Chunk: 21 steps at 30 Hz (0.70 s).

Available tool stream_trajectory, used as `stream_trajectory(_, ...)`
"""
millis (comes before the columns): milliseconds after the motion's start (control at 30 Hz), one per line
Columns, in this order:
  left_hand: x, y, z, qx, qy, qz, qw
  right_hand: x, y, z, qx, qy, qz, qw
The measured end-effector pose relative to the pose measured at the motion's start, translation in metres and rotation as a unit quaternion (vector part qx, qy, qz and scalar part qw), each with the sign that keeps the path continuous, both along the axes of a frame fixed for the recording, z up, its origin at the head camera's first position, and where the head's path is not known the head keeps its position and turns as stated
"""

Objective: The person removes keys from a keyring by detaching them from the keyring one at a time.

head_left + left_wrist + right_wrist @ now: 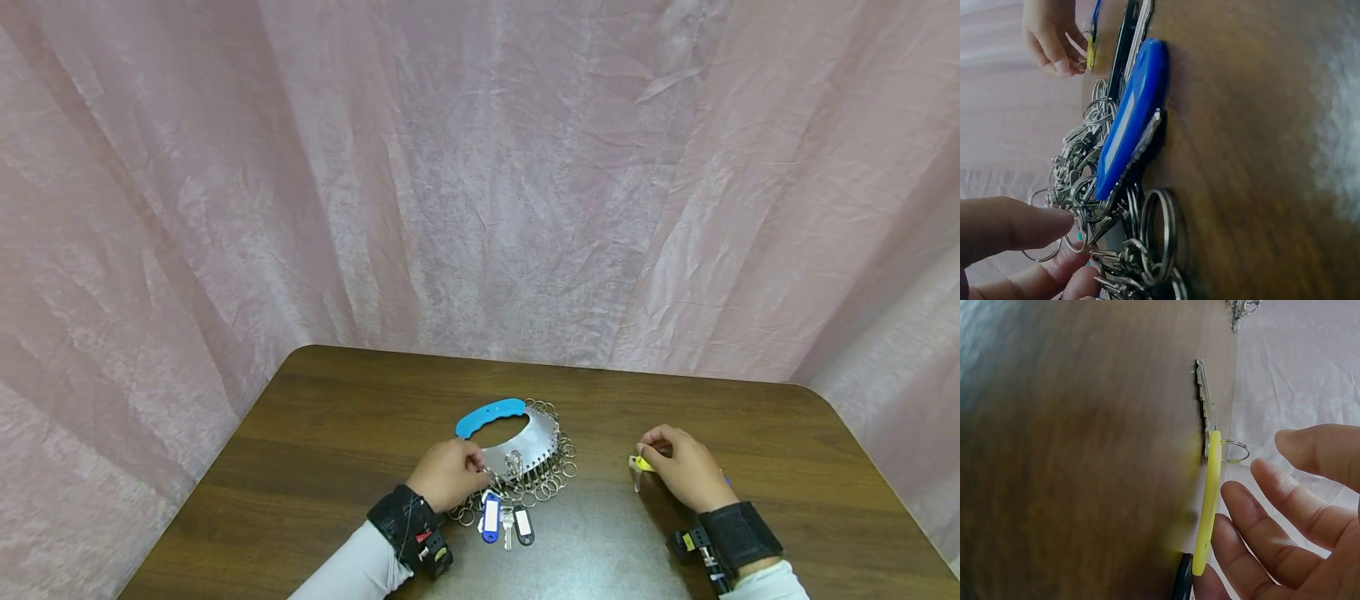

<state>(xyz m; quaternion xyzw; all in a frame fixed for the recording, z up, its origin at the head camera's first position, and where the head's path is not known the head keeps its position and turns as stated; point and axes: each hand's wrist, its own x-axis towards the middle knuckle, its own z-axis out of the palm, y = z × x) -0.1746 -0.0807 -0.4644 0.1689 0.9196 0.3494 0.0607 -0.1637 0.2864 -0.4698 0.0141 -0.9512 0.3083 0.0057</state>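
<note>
A crescent-shaped metal key holder (536, 446) with a blue handle (491, 415) lies on the table, its curved edge lined with many clips and split rings. My left hand (448, 473) pinches a split ring at its near end between thumb and fingers. Beside it hang a blue key tag (1132, 125), a key (507, 531) and a black key tag (523, 527). At the right, my right hand (688, 468) is over a yellow key tag (1210, 506) with a key (1204, 394) and small ring (1235, 451). Its thumb and fingertips are spread close to that ring, apart from each other.
The brown wooden table (337, 467) has rounded far corners, with a pink curtain (480, 208) hanging behind. A dark tag (1182, 575) lies by the yellow one, and a bit of blue (728, 481) shows past my right hand.
</note>
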Motion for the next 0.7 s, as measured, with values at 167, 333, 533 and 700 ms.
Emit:
stream_trajectory(167,0.003,0.000,0.003,-0.009,0.020,-0.006,0.9997,0.000,0.000,0.000,-0.003,-0.005,-0.003,1.000)
stream_trajectory(333,0.005,0.001,0.006,-0.006,0.016,-0.012,0.9998,0.000,0.000,0.000,-0.002,-0.004,-0.004,1.000)
stream_trajectory(533,0.005,0.003,0.010,0.019,-0.003,-0.016,0.9997,0.000,-0.001,0.001,-0.001,0.003,-0.005,1.000)
stream_trajectory(700,0.005,0.005,0.011,0.025,-0.010,-0.010,0.9996,0.001,-0.005,0.001,-0.002,0.013,-0.004,1.000)
